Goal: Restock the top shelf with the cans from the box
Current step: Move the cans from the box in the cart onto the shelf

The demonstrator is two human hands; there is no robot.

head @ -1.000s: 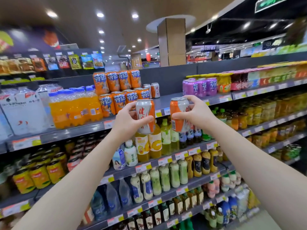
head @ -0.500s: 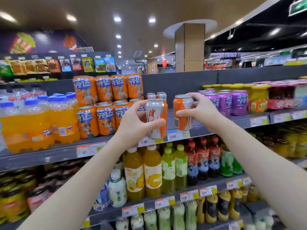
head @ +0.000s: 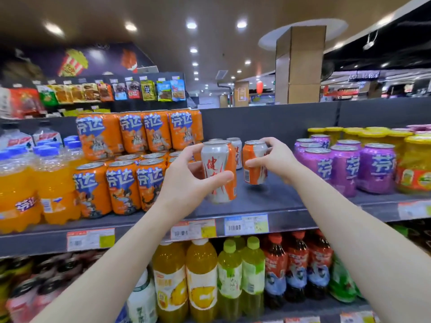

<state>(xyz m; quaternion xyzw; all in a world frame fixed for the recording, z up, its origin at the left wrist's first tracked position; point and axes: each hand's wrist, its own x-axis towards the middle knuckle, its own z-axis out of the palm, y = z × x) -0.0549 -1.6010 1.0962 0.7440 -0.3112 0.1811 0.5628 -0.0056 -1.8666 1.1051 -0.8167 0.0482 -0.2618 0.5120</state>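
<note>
While the left hand (head: 186, 185) grips a white-and-orange aluminium can (head: 218, 176) and the right hand (head: 278, 162) a second can (head: 255, 165), both over the grey top shelf (head: 286, 202), either could topple the cans behind (head: 236, 151); tilted, one might roll.

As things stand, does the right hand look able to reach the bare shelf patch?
Probably yes: the right hand holds its can just over the bare shelf, nothing beneath it; purple cans stand aside.
</note>
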